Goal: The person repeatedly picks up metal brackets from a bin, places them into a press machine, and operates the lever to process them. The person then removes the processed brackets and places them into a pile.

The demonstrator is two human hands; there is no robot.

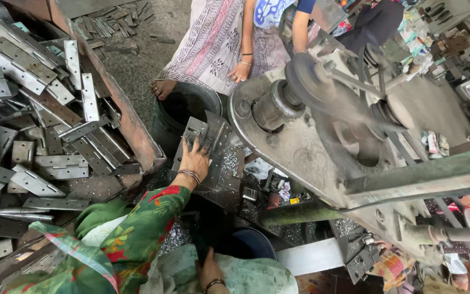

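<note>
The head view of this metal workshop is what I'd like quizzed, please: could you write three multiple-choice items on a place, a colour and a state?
1. Where does the pile of metal hinges lie?
A. In the rusty bin at left
B. In the dark bucket
C. On the flywheel

2. What colour is the sleeve on the person's left arm?
A. Plain white
B. Green with red flowers
C. Black

3. How is the left hand?
A. Resting on a perforated metal plate
C. Raised in the air
B. Inside the bucket

Answers: 1 A, the hinges fill the bin; 2 B, floral green fabric; 3 A, palm lies on the plate. The right hand rests low on pale cloth.
</note>
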